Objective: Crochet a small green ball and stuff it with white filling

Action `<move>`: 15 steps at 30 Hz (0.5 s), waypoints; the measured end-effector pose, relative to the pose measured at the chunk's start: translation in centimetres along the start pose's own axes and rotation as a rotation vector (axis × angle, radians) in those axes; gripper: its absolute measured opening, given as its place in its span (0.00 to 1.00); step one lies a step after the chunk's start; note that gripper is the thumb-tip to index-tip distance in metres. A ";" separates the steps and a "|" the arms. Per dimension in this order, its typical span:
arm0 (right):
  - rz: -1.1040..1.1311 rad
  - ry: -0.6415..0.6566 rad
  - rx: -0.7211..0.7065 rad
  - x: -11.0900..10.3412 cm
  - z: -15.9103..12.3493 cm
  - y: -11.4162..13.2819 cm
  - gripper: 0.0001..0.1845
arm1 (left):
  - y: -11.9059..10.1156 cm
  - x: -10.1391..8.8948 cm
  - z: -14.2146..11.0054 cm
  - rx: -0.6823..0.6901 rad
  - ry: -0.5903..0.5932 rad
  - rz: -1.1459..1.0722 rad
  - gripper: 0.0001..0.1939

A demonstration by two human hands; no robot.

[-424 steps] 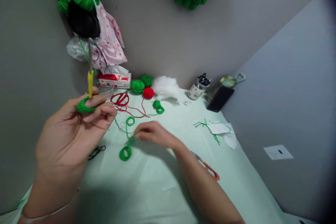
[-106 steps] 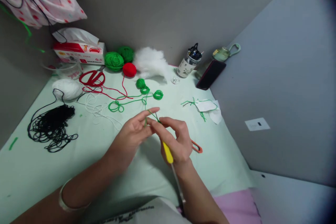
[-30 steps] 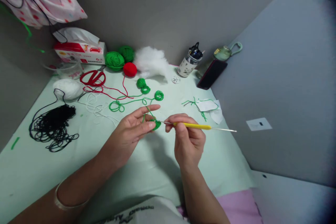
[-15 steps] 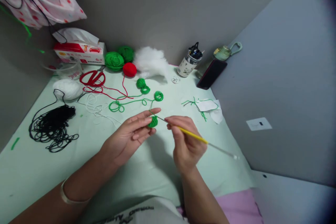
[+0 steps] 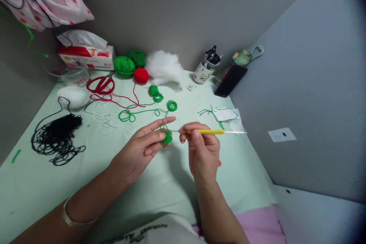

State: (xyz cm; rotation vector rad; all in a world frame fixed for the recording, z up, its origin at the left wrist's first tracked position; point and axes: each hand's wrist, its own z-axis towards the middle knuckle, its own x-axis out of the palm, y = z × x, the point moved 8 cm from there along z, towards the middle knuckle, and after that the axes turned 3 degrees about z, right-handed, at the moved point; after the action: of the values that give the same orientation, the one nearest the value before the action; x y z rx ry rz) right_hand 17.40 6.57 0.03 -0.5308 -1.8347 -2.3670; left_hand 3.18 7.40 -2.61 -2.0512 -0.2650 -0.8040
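Note:
My left hand (image 5: 145,141) pinches a small green crochet piece (image 5: 167,137) between thumb and fingers, its index finger stretched out with green yarn running over it. The yarn leads up to a small green yarn coil (image 5: 172,106) on the table. In my right hand (image 5: 201,146) is a crochet hook (image 5: 210,132) with a yellow grip, held almost level. Its metal shaft reaches left to the green piece and passes by the left fingers; exactly how the tip sits in the stitches is too small to tell.
Behind my hands lie green yarn balls (image 5: 124,66), a red yarn ball (image 5: 141,76), white stuffing (image 5: 164,68) and red-handled scissors (image 5: 100,85). Tangled black yarn (image 5: 61,135) and a white yarn ball (image 5: 73,97) are left. A pen cup (image 5: 203,71) and phone (image 5: 231,80) stand at back right.
My right hand has turned the crochet hook from a downward slant to nearly level, and its shaft has moved further left. The green piece has dropped slightly in my left hand.

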 end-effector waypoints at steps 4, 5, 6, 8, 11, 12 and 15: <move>0.105 -0.023 0.142 -0.4 0.5 -0.8 0.10 | 0.1 0.1 0.1 -0.014 0.005 0.012 0.16; 0.099 -0.010 0.163 -0.2 0.5 -1.0 0.11 | 0.1 0.1 0.1 0.007 0.009 0.029 0.16; 0.072 0.006 0.165 0.0 0.4 -1.1 0.11 | 0.1 0.2 0.2 0.036 0.014 0.055 0.16; -0.032 0.031 0.115 0.3 0.1 -0.8 0.11 | 0.0 0.2 0.2 0.110 0.020 0.122 0.18; -0.157 0.031 0.018 0.4 -0.2 -0.2 0.09 | -0.1 0.2 0.1 0.190 0.018 0.212 0.19; -0.152 0.024 0.017 0.4 -0.2 -0.2 0.09 | -0.2 0.1 0.0 0.200 0.013 0.235 0.19; -0.027 0.011 0.075 0.3 0.1 -0.4 0.09 | -0.3 -0.3 -0.1 0.200 -0.012 0.279 0.18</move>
State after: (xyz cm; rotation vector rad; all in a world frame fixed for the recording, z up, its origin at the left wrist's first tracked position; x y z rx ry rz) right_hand 17.02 6.83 -0.20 -0.4869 -1.9287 -2.3025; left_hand 2.81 7.55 -2.58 -1.8528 -0.0598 -0.5703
